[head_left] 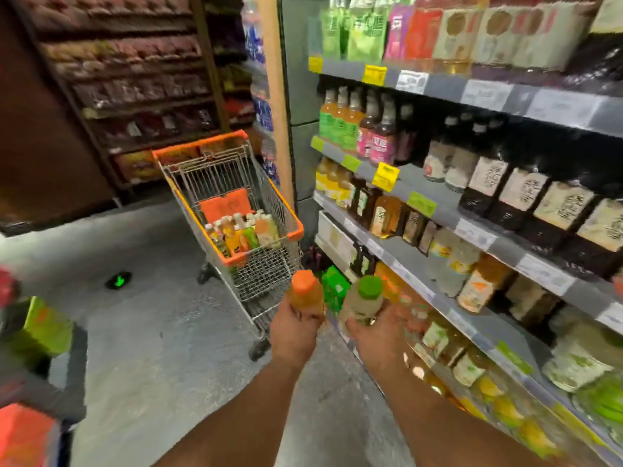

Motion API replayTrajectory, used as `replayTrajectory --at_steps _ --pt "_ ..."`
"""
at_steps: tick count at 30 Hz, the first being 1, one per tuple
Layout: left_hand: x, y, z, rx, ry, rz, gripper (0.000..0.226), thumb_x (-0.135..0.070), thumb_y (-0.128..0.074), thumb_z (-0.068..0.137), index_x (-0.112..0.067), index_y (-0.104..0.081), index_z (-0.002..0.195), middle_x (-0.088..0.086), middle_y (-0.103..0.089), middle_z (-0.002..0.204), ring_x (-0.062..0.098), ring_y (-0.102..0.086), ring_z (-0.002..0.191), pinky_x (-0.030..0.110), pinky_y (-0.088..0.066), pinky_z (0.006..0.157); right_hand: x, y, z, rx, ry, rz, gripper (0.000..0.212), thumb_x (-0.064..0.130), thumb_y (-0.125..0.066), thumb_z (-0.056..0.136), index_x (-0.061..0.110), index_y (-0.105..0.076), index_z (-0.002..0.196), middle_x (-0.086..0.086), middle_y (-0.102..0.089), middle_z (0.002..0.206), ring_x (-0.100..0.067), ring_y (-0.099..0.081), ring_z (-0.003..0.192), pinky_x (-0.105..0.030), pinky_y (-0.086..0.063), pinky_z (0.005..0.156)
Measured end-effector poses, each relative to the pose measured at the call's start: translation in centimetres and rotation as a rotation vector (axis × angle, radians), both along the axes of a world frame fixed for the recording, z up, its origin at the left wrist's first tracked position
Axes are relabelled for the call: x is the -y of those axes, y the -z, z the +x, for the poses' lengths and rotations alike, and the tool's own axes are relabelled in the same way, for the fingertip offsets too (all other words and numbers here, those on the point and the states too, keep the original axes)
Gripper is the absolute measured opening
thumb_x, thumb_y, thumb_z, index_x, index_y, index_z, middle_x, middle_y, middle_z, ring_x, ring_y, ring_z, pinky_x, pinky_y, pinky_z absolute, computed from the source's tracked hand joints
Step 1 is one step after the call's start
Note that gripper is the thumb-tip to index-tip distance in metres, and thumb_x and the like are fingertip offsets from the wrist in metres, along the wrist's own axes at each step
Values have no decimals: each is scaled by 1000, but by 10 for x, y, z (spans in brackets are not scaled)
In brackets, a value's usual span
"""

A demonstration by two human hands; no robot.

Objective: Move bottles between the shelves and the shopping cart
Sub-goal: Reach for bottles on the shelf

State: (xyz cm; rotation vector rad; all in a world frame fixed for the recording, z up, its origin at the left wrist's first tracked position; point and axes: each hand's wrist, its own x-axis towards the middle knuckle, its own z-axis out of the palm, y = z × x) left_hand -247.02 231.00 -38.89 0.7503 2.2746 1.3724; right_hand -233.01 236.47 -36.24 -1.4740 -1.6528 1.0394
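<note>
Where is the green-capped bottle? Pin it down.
In the head view, the green-capped bottle is held in the right hand, beside the left hand's orange-capped bottle, near the shelves.

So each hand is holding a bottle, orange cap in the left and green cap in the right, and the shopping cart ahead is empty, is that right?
Not quite. The head view shows the shopping cart already has several bottles in it. The rest holds: the left hand grips the orange-capped bottle and the right hand holds the green-capped bottle.
</note>
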Motion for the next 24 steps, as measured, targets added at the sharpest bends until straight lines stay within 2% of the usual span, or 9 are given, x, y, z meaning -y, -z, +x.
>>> replayTrajectory --at_steps 4,7,9,11,13,17,20,22,24 --pt "-18 15 -57 39 -111 -11 43 -26 -81 67 -32 -58 103 -21 -54 72 9 -52 68 21 -36 55 -34 12 -70 8 -85 21 35 34 -80 71 30 -49 86 -5 -67 91 -31 -64 89 -32 -48 75" --pt "-44 29 -93 91 -183 -35 47 -28 -80 65 -29 -58 107 -10 -65 82 18 -63 76 30 -50 67 -71 24 -120 28 -167 -72 48 30 -80 71 19 -55 110 -7 -68 106 -29 -62 100 -33 -46 80" --pt "-67 36 -118 136 -216 -21 45 -26 -78 64 -30 -59 104 -9 -67 82 21 -67 77 36 -55 67 -99 33 -153 23 -212 -104 53 26 -81 71 17 -55 117 -6 -67 110 -28 -62 103 -31 -45 81" --pt "-94 36 -147 156 -265 -16 43 -22 -80 65 -29 -60 102 -14 -64 80 18 -64 80 30 -49 64 -129 37 -186 30 -244 -120 49 25 -81 71 18 -55 112 -4 -69 105 -28 -64 99 -28 -44 76" --pt "-119 31 -174 183 -315 0 42 -18 -82 66 -28 -58 99 -12 -64 82 19 -63 84 30 -46 69 -157 37 -214 73 -271 -117 47 27 -82 70 19 -52 106 -4 -68 100 -29 -65 97 -27 -42 73" --pt "-163 23 -232 199 -372 14 43 -16 -84 67 -34 -52 89 -19 -61 80 15 -61 80 28 -41 68 -209 37 -279 130 -323 -102 56 30 -81 70 16 -52 116 -9 -68 110 -33 -63 103 -35 -48 81" --pt "-187 23 -280 171 -373 -6 45 -21 -85 68 -34 -54 99 -16 -64 85 15 -62 84 28 -45 71 -236 39 -328 153 -328 -108 60 33 -81 71 13 -50 118 -14 -68 108 -36 -63 102 -40 -51 85" --pt "-206 28 -317 172 -377 -6 49 -24 -85 69 -34 -56 108 -11 -68 94 15 -64 89 31 -51 79 -257 46 -363 166 -361 -100 57 34 -82 71 15 -51 114 -11 -69 103 -35 -64 98 -38 -50 82" --pt "-224 37 -353 173 -367 -26 47 -29 -84 71 -38 -54 106 -14 -67 94 12 -62 87 28 -49 78 -277 53 -396 182 -381 -90 50 33 -83 70 18 -51 106 -4 -69 95 -32 -65 94 -35 -48 77"
